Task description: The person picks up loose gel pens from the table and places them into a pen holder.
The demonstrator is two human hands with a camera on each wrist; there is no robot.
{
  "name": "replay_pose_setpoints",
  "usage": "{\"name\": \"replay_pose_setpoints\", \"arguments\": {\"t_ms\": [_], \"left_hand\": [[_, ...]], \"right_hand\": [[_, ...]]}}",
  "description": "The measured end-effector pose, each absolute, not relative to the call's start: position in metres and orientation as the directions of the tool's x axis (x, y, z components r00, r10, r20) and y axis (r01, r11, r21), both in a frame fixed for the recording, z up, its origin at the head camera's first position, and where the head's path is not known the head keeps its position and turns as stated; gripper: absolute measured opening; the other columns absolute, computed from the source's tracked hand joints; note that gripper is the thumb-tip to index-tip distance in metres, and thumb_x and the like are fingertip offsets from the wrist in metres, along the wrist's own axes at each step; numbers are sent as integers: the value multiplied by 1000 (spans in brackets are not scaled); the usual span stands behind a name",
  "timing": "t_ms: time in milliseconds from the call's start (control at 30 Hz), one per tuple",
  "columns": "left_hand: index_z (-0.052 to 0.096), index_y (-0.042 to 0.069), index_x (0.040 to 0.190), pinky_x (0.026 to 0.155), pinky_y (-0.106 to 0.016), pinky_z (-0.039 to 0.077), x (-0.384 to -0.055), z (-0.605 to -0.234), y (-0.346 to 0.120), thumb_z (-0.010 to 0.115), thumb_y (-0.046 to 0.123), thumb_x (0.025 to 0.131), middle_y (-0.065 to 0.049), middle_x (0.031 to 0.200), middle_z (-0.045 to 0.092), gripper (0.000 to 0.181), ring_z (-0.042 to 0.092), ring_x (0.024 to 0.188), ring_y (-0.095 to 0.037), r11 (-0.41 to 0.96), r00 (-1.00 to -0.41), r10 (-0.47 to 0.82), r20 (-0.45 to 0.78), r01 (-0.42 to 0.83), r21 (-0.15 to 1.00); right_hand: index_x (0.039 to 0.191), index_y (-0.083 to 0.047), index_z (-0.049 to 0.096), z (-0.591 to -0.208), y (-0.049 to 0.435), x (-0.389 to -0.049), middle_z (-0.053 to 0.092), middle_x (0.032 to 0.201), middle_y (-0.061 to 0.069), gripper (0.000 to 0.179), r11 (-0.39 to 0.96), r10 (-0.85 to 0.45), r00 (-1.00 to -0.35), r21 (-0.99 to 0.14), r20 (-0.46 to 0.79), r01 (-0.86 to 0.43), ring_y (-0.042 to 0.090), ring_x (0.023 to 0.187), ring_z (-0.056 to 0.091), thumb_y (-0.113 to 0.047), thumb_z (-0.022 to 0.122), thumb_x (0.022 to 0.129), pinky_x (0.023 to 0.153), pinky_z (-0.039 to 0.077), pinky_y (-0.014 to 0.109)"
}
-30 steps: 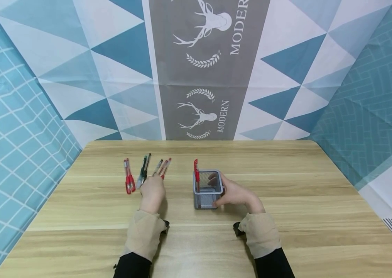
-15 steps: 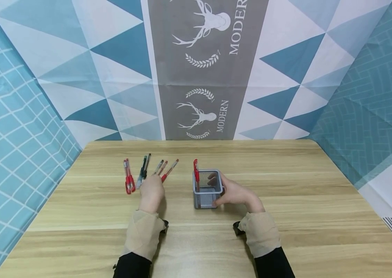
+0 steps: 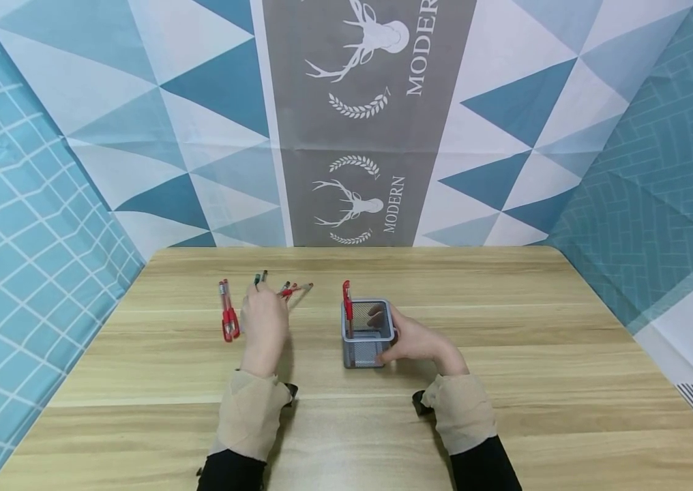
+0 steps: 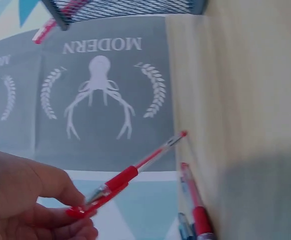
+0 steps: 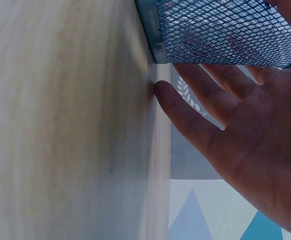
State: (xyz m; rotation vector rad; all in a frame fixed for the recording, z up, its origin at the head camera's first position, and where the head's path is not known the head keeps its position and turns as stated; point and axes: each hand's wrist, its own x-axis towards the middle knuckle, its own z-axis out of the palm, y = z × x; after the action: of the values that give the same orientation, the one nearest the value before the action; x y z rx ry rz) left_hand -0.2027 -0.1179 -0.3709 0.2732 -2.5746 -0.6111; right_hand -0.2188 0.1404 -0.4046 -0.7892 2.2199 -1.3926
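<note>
My left hand (image 3: 264,320) pinches a red gel pen (image 4: 121,178) near its capped end, between thumb and fingers. In the left wrist view the pen slants, its far tip pointing at the tabletop. Beneath and beside this hand lie more pens, among them another red pen (image 4: 201,218) and dark ones (image 3: 260,277), partly covered by the hand. My right hand (image 3: 417,341) grips the grey mesh pen holder (image 3: 363,354) from its right side, thumb in front and fingers behind. One red pen (image 3: 347,299) stands upright in the holder's left back part.
Two red pens (image 3: 229,317) lie side by side left of the left hand. The wooden table (image 3: 506,327) ends at a patterned backdrop (image 3: 346,123). Tiled-print cloth (image 3: 21,225) hangs along the left side.
The left hand has moved slightly forward and lifted a red pen, which has swung from slanting forward to pointing more to the right. The right hand and holder stay in place.
</note>
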Motion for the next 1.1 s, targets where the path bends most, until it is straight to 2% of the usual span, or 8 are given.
{"name": "replay_pose_setpoints", "arguments": {"t_ms": [167, 367, 633, 900, 1100], "left_hand": [[54, -11, 88, 63, -44, 50, -201, -360, -114, 51, 5, 85, -23, 84, 53, 16, 55, 75, -37, 851, -810, -321, 490, -19, 525], [53, -7, 85, 61, -45, 48, -196, -346, -109, 51, 7, 85, -20, 79, 53, 14, 54, 73, -37, 816, -777, -352, 521, 18, 578], [46, -2, 89, 46, -46, 44, -188, -333, -103, 47, 13, 91, -17, 63, 52, 16, 56, 56, -37, 827, -756, -325, 568, 63, 558], [50, -3, 99, 48, -41, 45, -186, -328, -101, 46, 14, 94, -15, 66, 56, 18, 56, 57, -32, 846, -741, -249, 624, 146, 512], [51, -4, 112, 50, -37, 48, -184, -324, -99, 46, 12, 95, -16, 77, 62, 23, 58, 60, -28, 803, -741, -228, 632, 224, 552]], "right_hand": [[130, -2, 28, -405, 140, -219, 46, 126, 21, 83, 347, -649, -760, -906, -47, -241, 32, 113, 47, 3, 76, 63, 99, 35, 47], [129, -2, 28, -404, 140, -219, 46, 126, 20, 82, 345, -652, -756, -909, -51, -236, 30, 112, 48, 3, 76, 63, 98, 36, 44], [129, -1, 28, -404, 140, -219, 45, 127, 22, 83, 330, -656, -754, -913, -38, -241, 34, 115, 45, 3, 76, 62, 100, 34, 48], [129, -2, 29, -404, 140, -219, 44, 127, 22, 82, 330, -652, -757, -915, -42, -233, 35, 116, 44, 3, 76, 62, 100, 33, 49], [129, -1, 29, -403, 140, -218, 44, 128, 23, 83, 323, -652, -758, -917, -37, -234, 35, 117, 44, 3, 76, 61, 101, 32, 49]]}}
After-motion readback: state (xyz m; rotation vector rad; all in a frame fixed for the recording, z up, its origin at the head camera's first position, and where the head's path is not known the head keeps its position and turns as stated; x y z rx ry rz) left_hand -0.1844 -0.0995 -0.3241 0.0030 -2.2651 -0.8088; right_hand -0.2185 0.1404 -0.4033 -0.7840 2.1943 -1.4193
